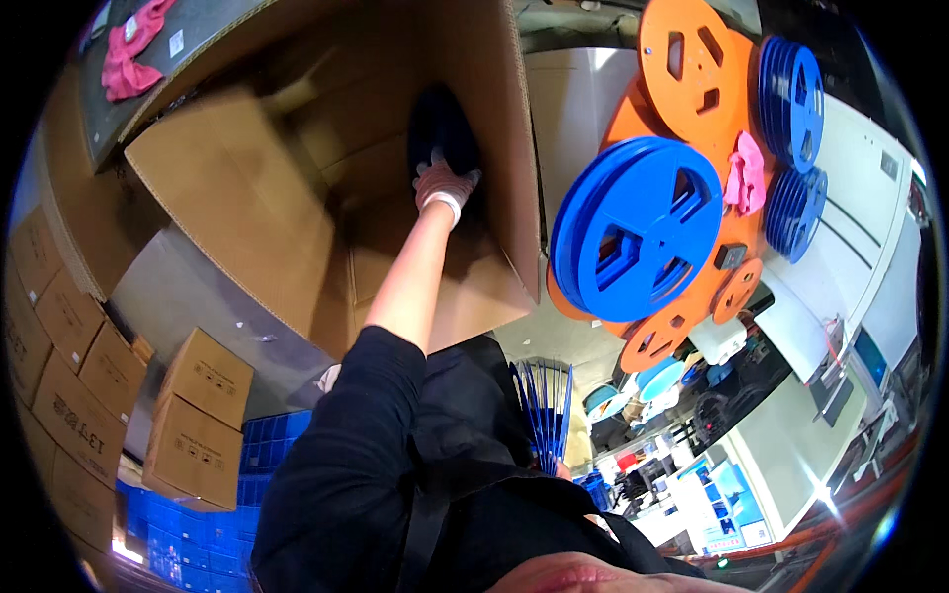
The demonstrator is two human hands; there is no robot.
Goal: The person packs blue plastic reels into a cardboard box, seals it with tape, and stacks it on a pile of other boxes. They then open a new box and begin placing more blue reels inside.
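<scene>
My left hand (445, 186), in a whitish glove, reaches down into a large open cardboard carton (232, 198). Its fingers are closed on the near edge of a dark blue reel (441, 128), which stands against the carton's right inner wall; shadow hides much of it. Low by my body, on the right, several blue reels (542, 410) are seen edge-on. At their lower end a small part of my right hand (563, 470) shows, closed against them; the rest of it is hidden.
Large blue reels (647, 232) lie on orange reels (687, 69) at right, beside a pink cloth (744, 176). More blue reel stacks (791, 104) stand beyond. Small cartons (203, 420) and blue crates (198, 539) sit at lower left. Another pink cloth (133, 54) lies at upper left.
</scene>
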